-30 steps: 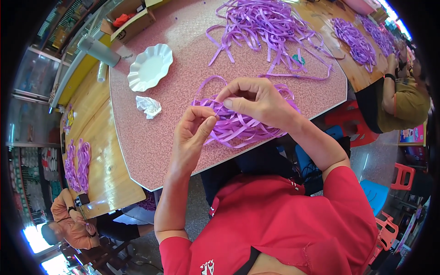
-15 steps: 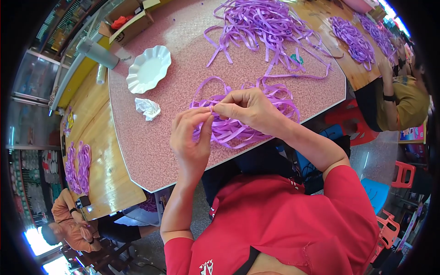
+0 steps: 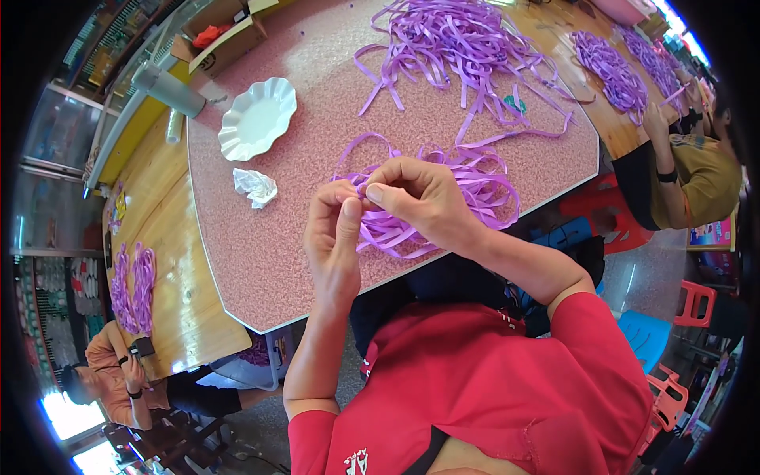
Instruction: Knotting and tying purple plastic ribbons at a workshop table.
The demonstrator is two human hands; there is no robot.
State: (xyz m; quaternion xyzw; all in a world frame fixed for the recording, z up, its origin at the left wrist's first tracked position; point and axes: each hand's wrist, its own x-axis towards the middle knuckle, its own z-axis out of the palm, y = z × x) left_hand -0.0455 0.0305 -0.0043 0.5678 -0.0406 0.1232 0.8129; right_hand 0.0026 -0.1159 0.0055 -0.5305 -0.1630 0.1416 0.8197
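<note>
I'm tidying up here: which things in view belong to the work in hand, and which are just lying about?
In use:
- left hand and right hand, both at a bit of purple ribbon
- near ribbon pile, beneath the hands
- far ribbon pile, probably

Apparently just lying about:
- white scalloped plate
- crumpled white tissue
- grey bottle
- open cardboard box

Head view: I see left hand (image 3: 334, 241) and right hand (image 3: 423, 202) pinching purple ribbon (image 3: 362, 190) over looped ribbon pile (image 3: 392, 231), pink table (image 3: 261, 253); white scalloped dish (image 3: 257, 119) left.

The ribbons (image 3: 388, 229) are purple — the tabletop (image 3: 253, 253), speckled pink.
</note>
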